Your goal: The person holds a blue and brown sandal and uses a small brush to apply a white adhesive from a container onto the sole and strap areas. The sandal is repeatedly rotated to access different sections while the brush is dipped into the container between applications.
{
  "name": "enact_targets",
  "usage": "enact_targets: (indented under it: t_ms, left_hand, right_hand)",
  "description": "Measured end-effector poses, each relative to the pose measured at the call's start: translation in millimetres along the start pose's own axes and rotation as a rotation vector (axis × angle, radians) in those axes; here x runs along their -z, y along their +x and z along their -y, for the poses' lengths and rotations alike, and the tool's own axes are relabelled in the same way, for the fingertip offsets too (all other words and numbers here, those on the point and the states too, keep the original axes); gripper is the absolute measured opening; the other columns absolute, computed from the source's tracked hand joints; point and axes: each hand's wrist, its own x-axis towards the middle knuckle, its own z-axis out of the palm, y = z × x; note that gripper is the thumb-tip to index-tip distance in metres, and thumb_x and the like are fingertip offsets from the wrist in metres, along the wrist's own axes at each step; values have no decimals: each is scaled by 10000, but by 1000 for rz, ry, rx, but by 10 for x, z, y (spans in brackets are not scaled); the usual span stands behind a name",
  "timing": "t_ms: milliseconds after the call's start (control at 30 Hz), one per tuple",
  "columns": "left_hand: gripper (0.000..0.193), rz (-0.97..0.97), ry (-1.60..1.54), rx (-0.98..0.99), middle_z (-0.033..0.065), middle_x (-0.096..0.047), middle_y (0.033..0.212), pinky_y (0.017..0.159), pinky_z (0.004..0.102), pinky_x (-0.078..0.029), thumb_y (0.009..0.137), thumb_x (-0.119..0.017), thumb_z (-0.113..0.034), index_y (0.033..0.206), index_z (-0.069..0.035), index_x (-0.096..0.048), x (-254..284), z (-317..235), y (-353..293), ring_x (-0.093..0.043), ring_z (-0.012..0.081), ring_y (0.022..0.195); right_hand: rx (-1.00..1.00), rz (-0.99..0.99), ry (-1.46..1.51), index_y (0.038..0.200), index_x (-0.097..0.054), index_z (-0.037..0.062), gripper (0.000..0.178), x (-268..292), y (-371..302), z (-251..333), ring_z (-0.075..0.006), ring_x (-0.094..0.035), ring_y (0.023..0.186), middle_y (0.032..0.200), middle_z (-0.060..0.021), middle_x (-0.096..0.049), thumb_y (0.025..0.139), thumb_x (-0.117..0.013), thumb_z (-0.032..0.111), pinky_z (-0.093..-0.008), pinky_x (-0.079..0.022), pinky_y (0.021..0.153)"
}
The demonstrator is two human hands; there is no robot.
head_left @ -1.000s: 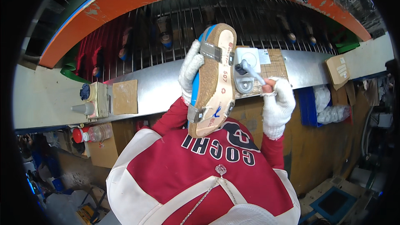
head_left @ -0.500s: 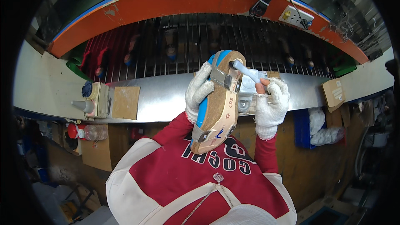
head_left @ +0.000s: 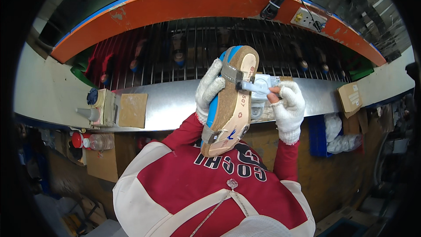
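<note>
A cork-soled sandal (head_left: 231, 105) with grey straps sits on a blue shoe last (head_left: 212, 110), its underside facing up and its length running away from my chest. My left hand (head_left: 208, 90), in a white knitted glove, is closed on its left side near the far strap. Bare fingertips show from the glove of my right hand (head_left: 288, 109), which pinches a brush (head_left: 255, 87) by its whitish handle. The brush's dark tip touches the sole beside the far strap's folded end. Behind the brush stands a white plastic container (head_left: 262, 80), partly hidden.
A metal ledge (head_left: 175, 98) runs across in front of me, with a brown board (head_left: 133, 110) at left. Beyond it are dark rods (head_left: 197, 61) carrying several shoes, under an orange beam (head_left: 193, 2). A cardboard piece (head_left: 351, 98) and blue bin (head_left: 319, 136) are at right.
The brush has moved from the sandal's far end nearer to me, down to the strap end. The sandal has shifted slightly away from me, and my right hand has moved slightly with the brush.
</note>
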Motion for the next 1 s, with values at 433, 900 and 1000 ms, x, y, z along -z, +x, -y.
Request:
enact_targets:
  t_ms: [433, 900, 1000]
  left_hand:
    - [679, 66, 296, 268, 269, -441, 1467, 1044, 467, -519, 937, -533, -233, 1524, 19, -301, 140, 66, 15, -571, 344, 1262]
    - [558, 14, 151, 150, 248, -459, 1482, 1115, 582, -373, 839, -751, -158, 1348, -181, -524, 59, 15, 87, -482, 441, 1346]
    - [562, 9, 251, -135, 251, -466, 1474, 1103, 579, -388, 826, -755, -149, 1339, -164, -525, -15, 72, 203, -492, 446, 1335]
  right_hand:
    - [-311, 27, 214, 925, -718, -26, 145, -39, -353, 250, -146, -595, 790, 877, -82, -618, 863, -743, 103, -271, -466, 695]
    - [6, -192, -185, 921, -761, 61, 183, -117, -226, 167, -227, -577, 858, 944, -79, -663, 759, -832, 106, -337, -446, 769]
    - [-125, -112, -38, 930, -760, 55, 186, -107, -288, 84, -232, -587, 871, 944, -81, -663, 765, -828, 109, -340, -462, 785]
